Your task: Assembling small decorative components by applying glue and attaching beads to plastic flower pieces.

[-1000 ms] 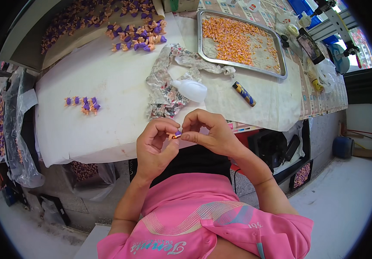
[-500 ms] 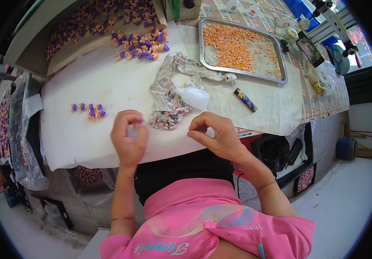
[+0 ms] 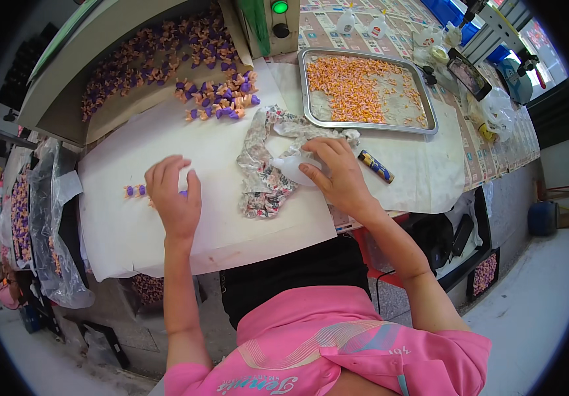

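My right hand (image 3: pixel 342 175) closes its thumb and fingers around a white plastic squeeze bottle (image 3: pixel 289 167), which lies on a crumpled floral cloth (image 3: pixel 255 191). The bottle's narrow tip points left. Over the left of the white-covered table, my left hand (image 3: pixel 176 201) has its fingers apart. Small purple and peach figures (image 3: pixel 135 191) lie beside and beneath it, partly hidden by the hand. A bit of purple shows by the thumb; whether the hand touches it I cannot tell.
A metal tray (image 3: pixel 370 125) of small orange and pink pieces stands at the back right. A dark printed cylinder (image 3: pixel 375 166) lies before it. At the back left, many purple and peach figures (image 3: pixel 222 96) spill from a grey machine's opening (image 3: pixel 66 72). A phone (image 3: pixel 469 74) is mounted far right.
My right hand has moved up and forward onto the squeeze bottle. The left hand has shifted left and its fingers have opened. The whole view has tilted slightly.
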The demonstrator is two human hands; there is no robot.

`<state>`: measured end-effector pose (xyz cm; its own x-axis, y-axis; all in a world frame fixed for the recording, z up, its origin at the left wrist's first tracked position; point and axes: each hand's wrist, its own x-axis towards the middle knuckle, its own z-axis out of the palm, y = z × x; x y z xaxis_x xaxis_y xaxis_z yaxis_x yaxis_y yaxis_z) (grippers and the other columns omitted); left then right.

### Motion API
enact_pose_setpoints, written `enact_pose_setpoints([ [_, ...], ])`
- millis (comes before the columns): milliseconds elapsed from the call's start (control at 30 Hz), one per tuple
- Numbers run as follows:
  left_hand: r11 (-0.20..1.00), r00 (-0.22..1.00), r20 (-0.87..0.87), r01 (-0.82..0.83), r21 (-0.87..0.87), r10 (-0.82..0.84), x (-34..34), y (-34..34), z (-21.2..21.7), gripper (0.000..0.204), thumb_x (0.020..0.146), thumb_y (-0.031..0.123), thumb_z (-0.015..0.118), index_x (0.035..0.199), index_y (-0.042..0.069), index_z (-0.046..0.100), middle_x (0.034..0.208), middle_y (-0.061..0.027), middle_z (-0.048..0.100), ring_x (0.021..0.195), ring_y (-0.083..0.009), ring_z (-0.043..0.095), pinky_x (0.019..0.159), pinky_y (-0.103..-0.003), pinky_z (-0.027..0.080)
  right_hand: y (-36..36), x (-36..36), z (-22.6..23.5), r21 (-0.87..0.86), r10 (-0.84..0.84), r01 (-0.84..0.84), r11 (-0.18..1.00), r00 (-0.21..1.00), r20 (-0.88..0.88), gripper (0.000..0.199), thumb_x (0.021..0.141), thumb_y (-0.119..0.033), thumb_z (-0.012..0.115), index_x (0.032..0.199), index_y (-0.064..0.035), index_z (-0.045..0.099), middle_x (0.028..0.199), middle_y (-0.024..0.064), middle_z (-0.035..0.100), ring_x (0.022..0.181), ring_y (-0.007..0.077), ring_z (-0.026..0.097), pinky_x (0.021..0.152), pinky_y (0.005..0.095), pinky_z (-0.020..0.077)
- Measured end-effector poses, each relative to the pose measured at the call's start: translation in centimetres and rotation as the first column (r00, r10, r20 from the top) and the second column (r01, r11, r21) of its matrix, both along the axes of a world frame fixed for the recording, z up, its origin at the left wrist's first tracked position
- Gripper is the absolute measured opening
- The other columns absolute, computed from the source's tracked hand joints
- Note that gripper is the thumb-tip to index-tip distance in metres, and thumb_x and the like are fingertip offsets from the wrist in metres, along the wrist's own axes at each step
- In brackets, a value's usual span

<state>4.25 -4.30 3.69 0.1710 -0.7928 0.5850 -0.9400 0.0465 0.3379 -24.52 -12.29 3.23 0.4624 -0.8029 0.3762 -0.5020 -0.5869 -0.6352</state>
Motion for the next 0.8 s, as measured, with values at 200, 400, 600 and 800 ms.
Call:
enact_pose_setpoints([
  [200, 0.998, 0.993, -0.102, 0.065, 0.018, -0.063, 4.5, -8.2, -1.2, 0.021, 0.081, 0.005, 0.062, 0.102, 0.003, 0.064, 0.105, -0.0125, 0.064, 0.102, -0.0314, 0.055, 0.091, -0.039, 0.043, 1.0, -0.1, 1.6, 0.096, 0.036, -0.027, 0.995, 0.995, -0.09, 0.039, 0.078, -0.021, 0.076, 0.109, -0.0017, 0.062, 0.105, 0.0126, 0.061, 0.103, 0.0312, 0.053, 0.087, 0.0385, 0.0443],
  [400, 0.954, 0.992, -0.112, 0.092, 0.284, -0.063, 5.2, -11.4, -2.4, 0.021, 0.082, 0.004, 0.063, 0.103, 0.003, 0.062, 0.096, -0.0141, 0.062, 0.092, -0.0314, 0.058, 0.083, -0.04, 0.047, 2.1, -0.7, 1.6, 0.126, 0.029, -0.021, 0.992, 0.998, -0.056, 0.04, 0.074, -0.015, 0.078, 0.106, -0.0018, 0.06, 0.105, 0.0122, 0.059, 0.099, 0.0315, 0.055, 0.084, 0.0393, 0.0456],
  [600, 0.979, 0.954, -0.291, 0.122, 0.165, -0.07, 1.8, -7.2, -0.4, 0.022, 0.078, -0.004, 0.066, 0.098, 0.001, 0.06, 0.088, -0.0105, 0.06, 0.075, -0.0188, 0.06, 0.07, -0.028, 0.049, 3.2, -1.1, 2.1, 0.19, -0.008, -0.012, 0.982, 0.994, 0.105, 0.035, 0.074, -0.004, 0.075, 0.104, -0.0009, 0.058, 0.098, 0.0116, 0.057, 0.093, 0.0275, 0.058, 0.079, 0.0338, 0.0468],
  [800, 0.944, 0.535, -0.831, 0.327, 0.037, -0.153, -4.4, 0.7, -0.5, 0.02, 0.082, -0.004, 0.067, 0.1, 0.002, 0.06, 0.091, -0.002, 0.059, 0.08, -0.0086, 0.057, 0.072, -0.023, 0.048, 5.3, -0.9, 3.2, 0.494, -0.113, -0.175, 0.851, 0.859, 0.5, 0.03, 0.08, -0.006, 0.075, 0.104, -0.0003, 0.058, 0.1, 0.0056, 0.054, 0.095, 0.0135, 0.055, 0.081, 0.0272, 0.0454],
])
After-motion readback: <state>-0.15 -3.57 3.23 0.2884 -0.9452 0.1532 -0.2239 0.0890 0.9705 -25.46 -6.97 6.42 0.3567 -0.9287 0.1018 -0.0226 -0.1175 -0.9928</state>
